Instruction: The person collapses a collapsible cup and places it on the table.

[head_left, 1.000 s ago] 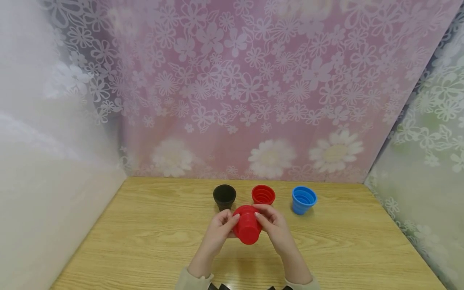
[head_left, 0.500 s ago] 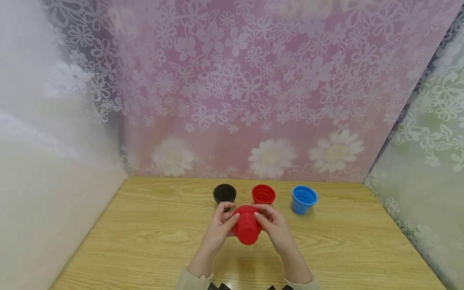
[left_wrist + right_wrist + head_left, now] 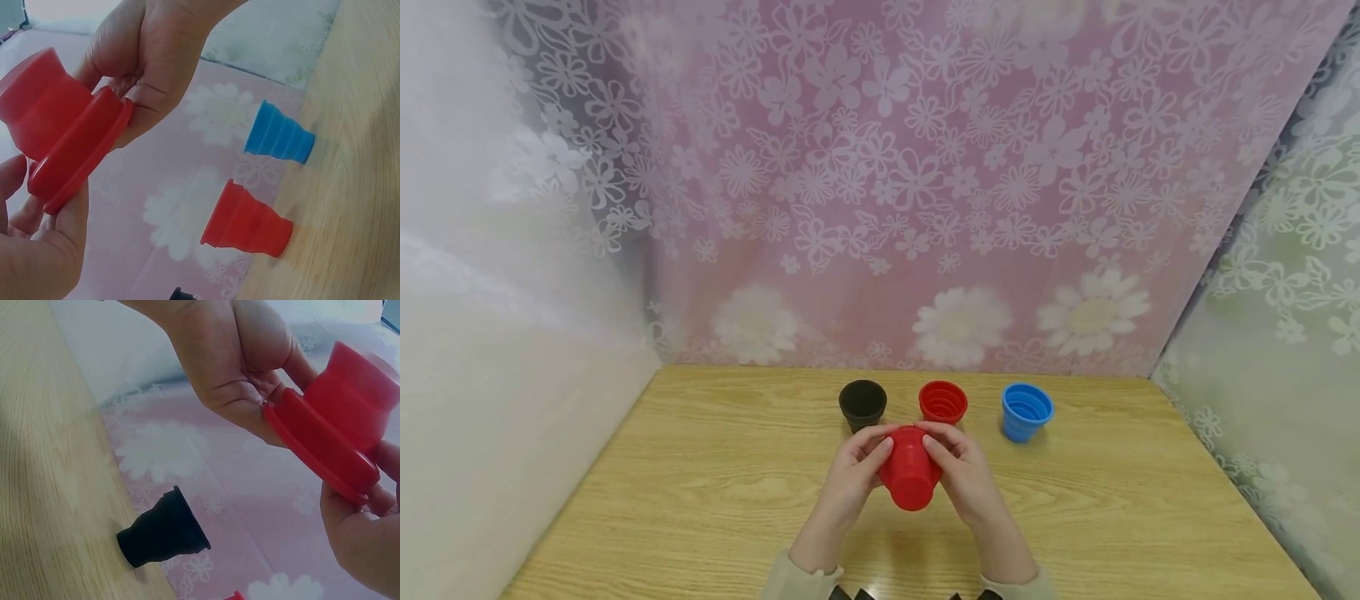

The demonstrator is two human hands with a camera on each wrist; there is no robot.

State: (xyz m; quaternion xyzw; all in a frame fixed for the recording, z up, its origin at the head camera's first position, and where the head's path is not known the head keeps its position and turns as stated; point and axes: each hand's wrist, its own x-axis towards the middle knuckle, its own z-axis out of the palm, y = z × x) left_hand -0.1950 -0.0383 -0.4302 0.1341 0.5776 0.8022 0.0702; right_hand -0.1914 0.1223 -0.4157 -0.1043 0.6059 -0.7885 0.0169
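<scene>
A red collapsible cup (image 3: 912, 482), partly folded with a wide rim and stepped sides, is held up in front of the body. Its base points toward the head camera. My left hand (image 3: 845, 482) pinches the rim on the left, thumb on the near side and index finger over the far edge. On the opposite side my right hand (image 3: 972, 483) grips the same rim in a mirrored way. Both wrist views show the folded ring of the cup (image 3: 81, 147) between the two hands. The cup's inside is hidden.
Along the back of the wooden table (image 3: 715, 483) stand a black cup (image 3: 862, 403), another red cup (image 3: 943, 402) and a blue cup (image 3: 1027, 412), all mouth up. Patterned curtains (image 3: 895, 208) enclose the back and sides.
My left fingers have uncurled from the cup's side and reached up to its far rim. The held cup has tipped slightly, its base a little lower. The right hand stays nearly in place.
</scene>
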